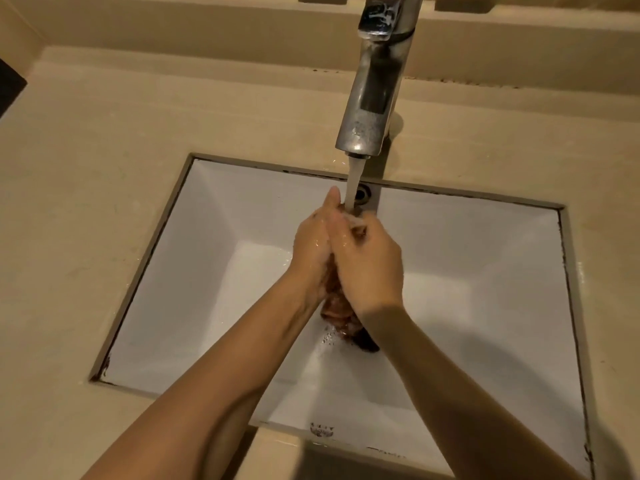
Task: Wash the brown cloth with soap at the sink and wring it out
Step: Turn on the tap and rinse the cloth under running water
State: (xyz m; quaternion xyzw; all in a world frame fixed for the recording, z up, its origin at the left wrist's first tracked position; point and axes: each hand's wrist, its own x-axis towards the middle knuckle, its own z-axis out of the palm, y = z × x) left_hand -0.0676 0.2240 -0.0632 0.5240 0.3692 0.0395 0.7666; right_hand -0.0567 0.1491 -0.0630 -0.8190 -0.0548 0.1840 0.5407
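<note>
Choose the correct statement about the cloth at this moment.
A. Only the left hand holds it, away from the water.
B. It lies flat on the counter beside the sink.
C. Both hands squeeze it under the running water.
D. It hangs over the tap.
C: the left hand and right hand are closed together around the cloth over the sink, and the water from the tap lands on them.

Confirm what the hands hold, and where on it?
Both hands, left hand and right hand, clamp the brown cloth along its bunched upper length under the running water; its lower end hangs free.
</note>
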